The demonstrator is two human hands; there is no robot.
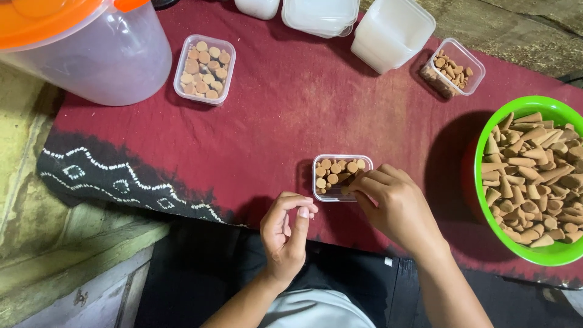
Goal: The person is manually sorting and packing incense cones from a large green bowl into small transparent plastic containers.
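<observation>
Small clear box (342,176) of cones, right hand (388,203) pinching inside, left hand (286,228) loosely curled empty, green bowl (549,106) nearby

- The right hand (388,200) covers the near right corner of the small clear box (340,176); whatever its fingertips pinch is hidden.
- Right of that box, the green bowl (522,109) is cut off by the picture's edge.
- Far left of it, the orange-lidded jug (91,48) is cropped.

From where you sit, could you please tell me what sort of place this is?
Probably a small home workshop for packing by hand. A green bowl is heaped with brown cones, the right hand sets cones into a small clear box, and a dark red patterned cloth covers the low work surface.
</observation>
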